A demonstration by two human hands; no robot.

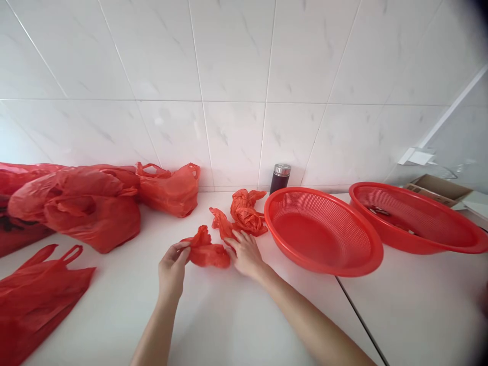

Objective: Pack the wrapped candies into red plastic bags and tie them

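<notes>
On the white tabletop, my left hand is closed, pinching the left end of a crumpled red plastic bag between thumb and fingers. My right hand is closed over the lower end of a second twisted piece of red plastic bag, its thumb beside the first bag's right end. Part of the plastic is hidden under those fingers. Just behind the right hand lies another balled-up red bag.
A red colander stands to the right, beside a second one holding small dark items. A dark flask and tiled wall are behind. Filled red bags crowd the left, with a flat one nearer. A cardboard box sits far right.
</notes>
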